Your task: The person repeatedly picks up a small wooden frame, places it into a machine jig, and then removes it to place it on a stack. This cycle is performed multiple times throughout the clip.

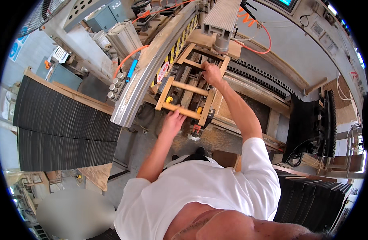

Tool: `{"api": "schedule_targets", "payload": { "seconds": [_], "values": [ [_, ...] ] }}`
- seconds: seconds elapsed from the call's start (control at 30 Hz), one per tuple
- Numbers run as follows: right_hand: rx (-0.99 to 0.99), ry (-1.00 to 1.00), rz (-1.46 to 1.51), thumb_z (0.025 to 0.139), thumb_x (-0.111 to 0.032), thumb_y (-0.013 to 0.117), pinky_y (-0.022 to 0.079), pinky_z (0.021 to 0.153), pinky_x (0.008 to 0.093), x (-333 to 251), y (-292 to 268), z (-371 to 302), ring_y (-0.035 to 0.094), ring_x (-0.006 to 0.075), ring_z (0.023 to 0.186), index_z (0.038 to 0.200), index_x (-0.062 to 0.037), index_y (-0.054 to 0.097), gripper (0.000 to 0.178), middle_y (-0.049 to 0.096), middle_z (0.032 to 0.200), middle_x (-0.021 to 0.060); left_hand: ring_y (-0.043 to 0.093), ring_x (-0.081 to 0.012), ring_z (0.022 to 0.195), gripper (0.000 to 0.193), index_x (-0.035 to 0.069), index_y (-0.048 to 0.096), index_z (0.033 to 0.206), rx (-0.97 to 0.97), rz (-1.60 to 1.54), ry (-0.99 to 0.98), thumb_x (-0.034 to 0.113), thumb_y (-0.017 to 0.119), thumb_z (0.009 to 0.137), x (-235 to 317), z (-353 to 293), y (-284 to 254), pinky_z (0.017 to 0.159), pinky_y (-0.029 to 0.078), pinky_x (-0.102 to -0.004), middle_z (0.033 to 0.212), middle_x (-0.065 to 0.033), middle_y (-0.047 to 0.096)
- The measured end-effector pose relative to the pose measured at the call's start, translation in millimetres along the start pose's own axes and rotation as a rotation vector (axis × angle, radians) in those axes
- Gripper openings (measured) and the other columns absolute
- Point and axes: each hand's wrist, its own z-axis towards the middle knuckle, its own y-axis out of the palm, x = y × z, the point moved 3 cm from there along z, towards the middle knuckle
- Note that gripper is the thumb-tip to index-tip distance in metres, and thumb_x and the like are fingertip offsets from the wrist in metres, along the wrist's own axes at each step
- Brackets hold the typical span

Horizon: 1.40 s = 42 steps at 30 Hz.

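A light wooden frame (190, 88) with crosswise rails lies on the bed of a woodworking machine in front of me. My left hand (174, 121) is at its nearest rail, with the fingers curled over the wood. Beyond it is a second wooden piece (186, 54), with a rail running toward my right hand. My right hand (212, 75) is closed around the end of that rail, and its fingertips are partly hidden. Yellow round parts (168, 99) show beneath the nearer frame. Above the far end hangs the machine's metal head (222, 44).
A metal beam (142, 76) with striped tape runs along the left, with a blue marker (132, 71) on it. Dark stacked panels (68, 128) stand at left, and more (308, 200) at lower right. An orange hose (268, 44) loops at upper right. Sawdust covers the floor (216, 138).
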Motion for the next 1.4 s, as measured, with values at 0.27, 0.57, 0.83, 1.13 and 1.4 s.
{"api": "schedule_targets", "payload": {
  "seconds": [0.27,0.57,0.83,1.13,1.4],
  "values": [
    [-0.005,0.212,0.077,0.069,-0.007,0.075,0.052,0.079,0.0405,23.6,20.3,30.2,0.066,0.0354,0.091,0.094,-0.0040,0.065,0.027,0.069,0.090,0.0172,0.053,-0.0271,0.124,0.033,0.004,0.051,0.129,0.007,0.007,-0.055,0.011,0.054,0.097,41.3,-133.9,-86.5,0.106,0.044,-0.0434,0.129,-0.0107,0.056],
    [0.021,0.148,0.086,0.066,-0.007,0.075,0.052,0.076,0.0409,13.6,28.5,40.8,0.066,0.0357,0.087,0.090,-0.0037,0.063,0.028,0.068,0.086,0.0162,0.055,-0.0272,0.120,0.028,0.004,0.053,0.124,0.207,-0.048,-0.049,0.010,0.056,0.097,86.0,-175.0,-163.7,0.107,0.044,-0.0435,0.123,-0.0106,0.059],
    [-0.003,0.072,0.119,0.074,-0.006,0.074,0.050,0.081,0.0429,18.5,28.5,33.8,0.064,0.0379,0.096,0.100,-0.0034,0.058,0.031,0.068,0.095,0.0192,0.056,-0.0257,0.117,0.027,0.004,0.054,0.122,0.294,-0.018,0.035,0.011,0.057,0.096,80.2,-159.3,-197.2,0.106,0.044,-0.0428,0.123,-0.0106,0.060],
    [-0.045,0.055,0.065,0.078,-0.017,0.073,0.049,0.079,0.0464,19.0,29.4,34.8,0.063,0.0385,0.096,0.102,-0.0066,0.057,0.031,0.067,0.096,0.0164,0.057,-0.0238,0.114,0.028,0.003,0.054,0.121,0.366,0.067,-0.045,0.016,0.057,0.096,9.1,-137.4,-202.9,0.103,0.044,-0.0419,0.121,-0.0096,0.061],
    [0.019,0.004,0.087,0.076,-0.012,0.071,0.050,0.078,0.0455,23.2,28.4,32.8,0.065,0.0383,0.095,0.103,-0.0071,0.058,0.030,0.069,0.097,0.0170,0.060,-0.0205,0.105,0.027,0.006,0.058,0.118,0.417,0.185,-0.053,0.018,0.060,0.094,-28.3,-126.8,-170.0,0.091,0.048,-0.0389,0.114,-0.0068,0.064]
  ]
}}
